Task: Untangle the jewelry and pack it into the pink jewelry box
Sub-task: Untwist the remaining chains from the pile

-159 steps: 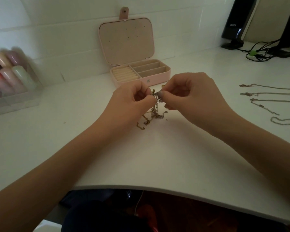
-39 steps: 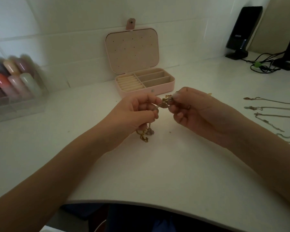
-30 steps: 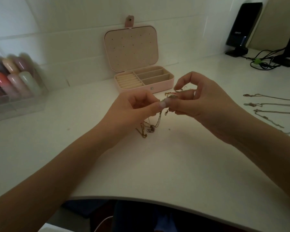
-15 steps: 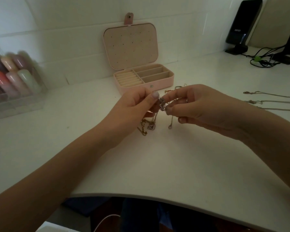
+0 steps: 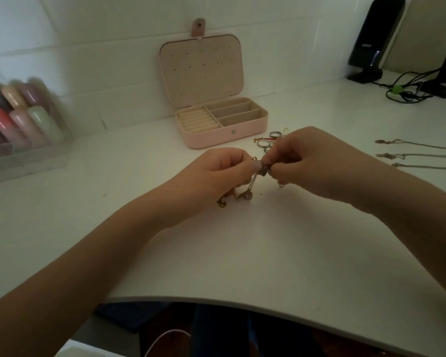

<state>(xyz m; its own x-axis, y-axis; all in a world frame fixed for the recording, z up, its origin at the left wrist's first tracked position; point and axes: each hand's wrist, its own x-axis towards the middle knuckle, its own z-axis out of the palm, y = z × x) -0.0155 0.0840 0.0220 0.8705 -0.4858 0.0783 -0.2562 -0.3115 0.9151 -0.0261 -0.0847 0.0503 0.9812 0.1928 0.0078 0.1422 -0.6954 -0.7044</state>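
Both hands point(image 5: 263, 168) pinch tangled chains point(image 5: 245, 194), fingers hiding the knot.

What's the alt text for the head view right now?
Both hands, left hand and right hand, pinch a tangled chain cluster over a white table. Behind them sit an open pink jewelry box, loose rings, and straightened chains at right.

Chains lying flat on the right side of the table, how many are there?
3. The top chain, the middle chain and the bottom chain lie in a row beyond the right hand. More may be hidden past the picture's edge.
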